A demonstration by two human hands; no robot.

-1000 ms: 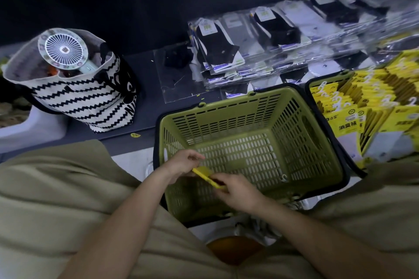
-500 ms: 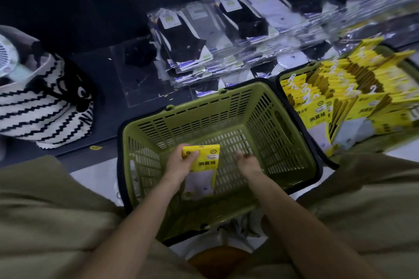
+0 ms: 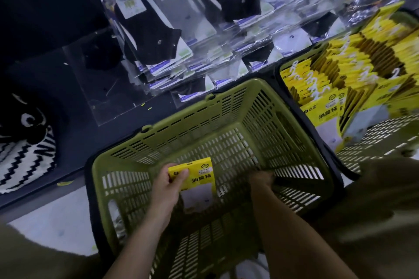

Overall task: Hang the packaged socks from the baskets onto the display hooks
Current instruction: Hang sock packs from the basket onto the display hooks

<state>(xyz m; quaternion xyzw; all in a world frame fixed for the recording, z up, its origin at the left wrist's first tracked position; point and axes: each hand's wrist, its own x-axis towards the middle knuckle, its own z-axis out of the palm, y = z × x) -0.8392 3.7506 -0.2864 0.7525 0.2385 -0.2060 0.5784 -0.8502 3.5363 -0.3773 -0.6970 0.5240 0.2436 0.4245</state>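
Note:
An olive-green basket [image 3: 181, 125] stands tilted in front of me, almost bare inside. My left hand [image 3: 166, 188] is inside it, thumb and fingers pinched on the top left corner of a yellow packaged sock [image 3: 199, 176] with a white sock below the card. My right hand [image 3: 260, 180] reaches down to the basket floor beside it, fingers curled next to a dark bar; what it touches is hidden. A second basket [image 3: 294, 61] at the right is packed with several yellow sock packs [image 3: 328, 102] with white hooks.
Clear-bagged black and white socks [image 3: 149, 29] lie fanned on the dark shelf behind the baskets. A zigzag black-and-white bag [image 3: 25, 156] sits at the left edge. My khaki-clad knees frame the bottom corners.
The sock pack went from being held by both hands to my left hand alone, face up. My right hand dropped to the basket floor. The view swung right and down toward the baskets.

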